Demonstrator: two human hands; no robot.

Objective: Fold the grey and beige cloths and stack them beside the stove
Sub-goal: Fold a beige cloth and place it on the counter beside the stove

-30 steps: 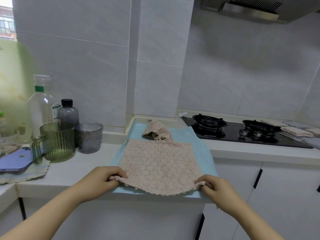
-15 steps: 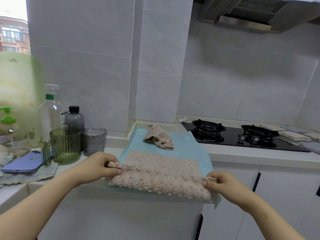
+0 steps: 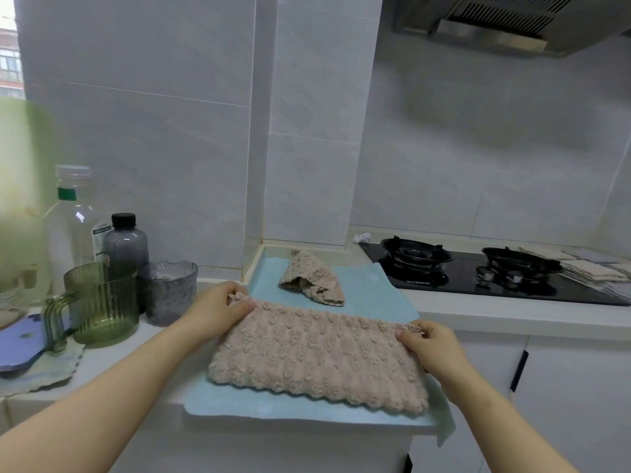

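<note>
A beige bobbled cloth (image 3: 317, 356) lies folded in half on a light blue mat (image 3: 382, 291) at the counter's front. My left hand (image 3: 213, 310) pinches its far left corner and my right hand (image 3: 430, 346) pinches its far right corner. A second beige cloth (image 3: 312, 278) lies crumpled on the mat behind it. Folded beige and grey cloths (image 3: 594, 269) are stacked to the right of the black stove (image 3: 478, 278).
On the counter at the left stand a green ribbed pitcher (image 3: 102, 305), a grey glass cup (image 3: 169, 291), a dark bottle (image 3: 125, 245) and a clear bottle (image 3: 73, 223). A purple phone (image 3: 20, 344) lies on a rag. A range hood (image 3: 505, 25) hangs above the stove.
Both hands carried the cloth's near edge away from me onto its far edge, folding the cloth in half on the mat.
</note>
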